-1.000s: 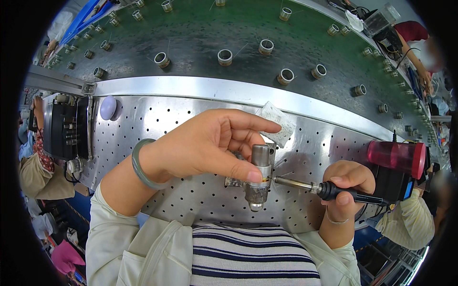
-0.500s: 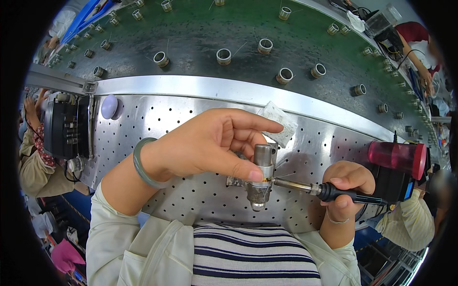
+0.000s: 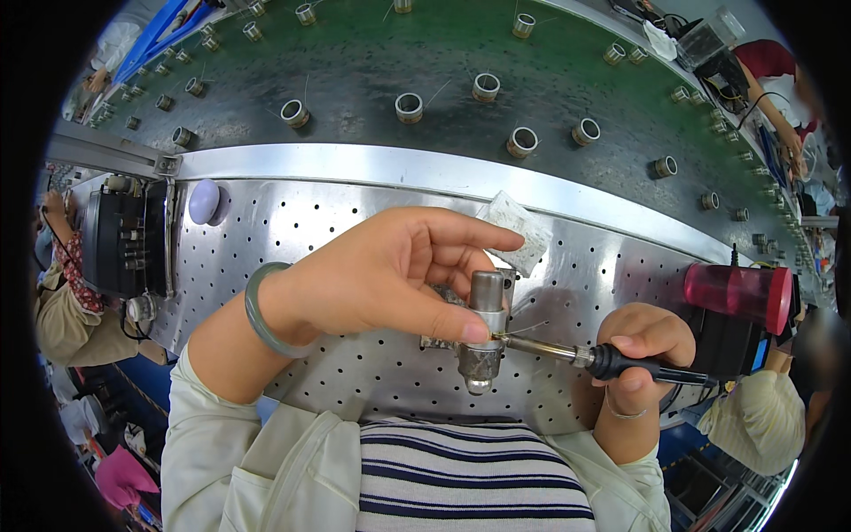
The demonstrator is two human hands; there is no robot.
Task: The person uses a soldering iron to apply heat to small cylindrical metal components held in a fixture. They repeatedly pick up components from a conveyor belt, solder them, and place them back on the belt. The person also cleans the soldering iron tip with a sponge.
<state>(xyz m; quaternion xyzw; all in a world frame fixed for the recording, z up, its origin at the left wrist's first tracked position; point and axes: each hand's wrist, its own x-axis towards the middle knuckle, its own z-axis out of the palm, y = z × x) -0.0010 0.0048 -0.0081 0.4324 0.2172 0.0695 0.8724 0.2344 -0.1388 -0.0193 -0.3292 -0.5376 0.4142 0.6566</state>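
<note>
Two hands work over the perforated surface [image 3: 292, 257]: the left hand [image 3: 390, 275] pinches a small metal cylinder [image 3: 484, 330], likely rigid and slick, best gripped mid-barrel; the right hand [image 3: 640, 348] closes around a soldering iron [image 3: 612, 362] touching it.

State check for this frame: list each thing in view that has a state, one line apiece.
left hand: grip shut on metal fixture, thumb near the iron's tip
right hand: grip shut on soldering iron
soldering iron: lying near level, tip at the fixture
metal fixture: upright on perforated table
red jar: on its side
</note>
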